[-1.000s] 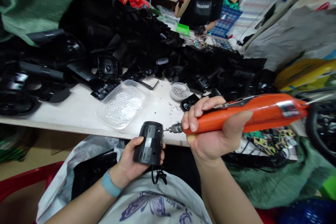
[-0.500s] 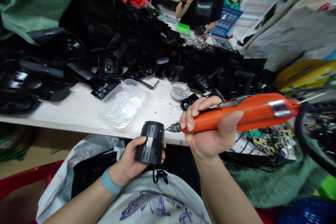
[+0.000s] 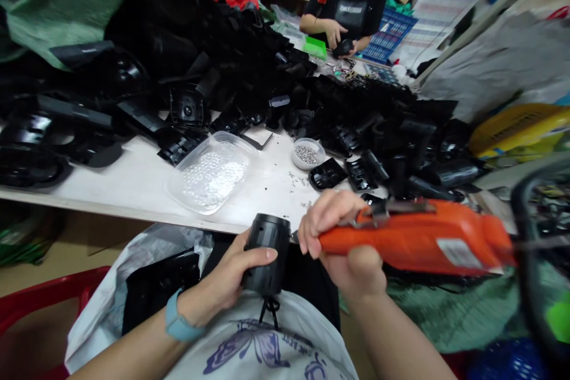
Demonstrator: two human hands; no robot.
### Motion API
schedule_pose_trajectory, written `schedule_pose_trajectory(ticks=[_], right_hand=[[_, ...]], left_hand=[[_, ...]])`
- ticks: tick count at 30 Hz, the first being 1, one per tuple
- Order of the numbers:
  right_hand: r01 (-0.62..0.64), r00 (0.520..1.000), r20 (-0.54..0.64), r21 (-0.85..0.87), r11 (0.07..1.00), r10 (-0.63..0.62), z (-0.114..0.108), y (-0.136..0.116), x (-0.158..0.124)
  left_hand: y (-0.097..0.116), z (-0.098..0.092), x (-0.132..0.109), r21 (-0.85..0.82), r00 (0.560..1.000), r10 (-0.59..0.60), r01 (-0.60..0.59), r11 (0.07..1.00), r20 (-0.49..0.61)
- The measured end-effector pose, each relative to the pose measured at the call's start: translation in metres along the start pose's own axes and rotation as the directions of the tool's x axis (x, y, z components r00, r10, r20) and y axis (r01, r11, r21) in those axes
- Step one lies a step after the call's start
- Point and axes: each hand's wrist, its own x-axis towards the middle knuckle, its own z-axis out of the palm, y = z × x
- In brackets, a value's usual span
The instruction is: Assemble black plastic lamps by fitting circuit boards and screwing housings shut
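My left hand [image 3: 227, 273] is wrapped round a black slotted plastic housing [image 3: 268, 249], held over my lap just below the table edge. A black cord [image 3: 270, 307] hangs from its lower end. In my right hand [image 3: 341, 237] is an orange electric screwdriver [image 3: 423, 231], lying nearly level with its tip pointing left at the housing's upper right side. My fingers partly cover the tip, so I cannot tell whether it touches. Beyond the hands, a small round bowl of screws [image 3: 307, 154] stands on the white table [image 3: 278, 160], with loose screws beside it.
A clear plastic tray [image 3: 214, 173] lies left of the bowl. Black plastic parts [image 3: 187, 107] are heaped across the back and left. Across the table a person [image 3: 342, 12] holds a dark part. A black cable [image 3: 525, 237] loops at the right; a red chair [image 3: 53, 291] stands at lower left.
The screwdriver's body has swung down and nearer, its tip still by the housing. My left hand has turned the housing slightly, its thumb now across the front. The co-worker's raised hand has come down.
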Motion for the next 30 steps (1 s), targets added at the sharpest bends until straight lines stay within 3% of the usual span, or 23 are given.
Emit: schedule_pose_trajectory(ticks=[4, 8, 11, 13, 17, 20, 24, 30], right_hand=[[-0.131, 0.991, 0.026, -0.013, 0.991, 0.132, -0.013, -0.01, -0.03], [-0.109, 0.993, -0.039, -0.01, 0.994, 0.108, -0.022, -0.011, -0.041], [-0.054, 0.998, -0.025, -0.034, 0.998, 0.053, -0.023, -0.01, -0.031], [0.041, 0.992, -0.115, -0.037, 0.998, -0.045, -0.023, -0.007, -0.019], [0.215, 0.919, -0.315, -0.098, 0.972, -0.235, -0.033, 0.015, 0.007], [0.195, 0.901, -0.368, -0.131, 0.972, -0.23, -0.046, 0.043, 0.019], [0.154, 0.897, -0.402, -0.099, 0.983, -0.181, -0.055, 0.071, 0.022], [0.153, 0.904, -0.388, -0.091, 0.984, -0.177, -0.043, 0.062, 0.025]], left_hand=[[-0.017, 0.003, -0.011, -0.017, 0.998, -0.038, 0.038, 0.999, 0.041], [-0.024, 0.007, -0.013, -0.027, 0.997, -0.05, 0.052, 0.998, 0.053], [-0.021, 0.009, -0.01, -0.033, 1.0, -0.019, 0.019, 0.999, 0.02], [-0.018, 0.008, -0.008, -0.035, 0.998, -0.042, 0.041, 0.999, -0.044], [-0.012, -0.001, -0.01, -0.081, 0.981, -0.122, 0.111, 0.991, -0.153], [-0.007, -0.007, -0.014, -0.189, 0.975, -0.136, 0.102, 0.977, -0.177], [0.0, -0.007, -0.013, -0.22, 0.976, -0.07, 0.023, 0.975, -0.206], [0.007, -0.003, -0.008, -0.219, 0.964, -0.055, -0.003, 0.976, -0.258]])
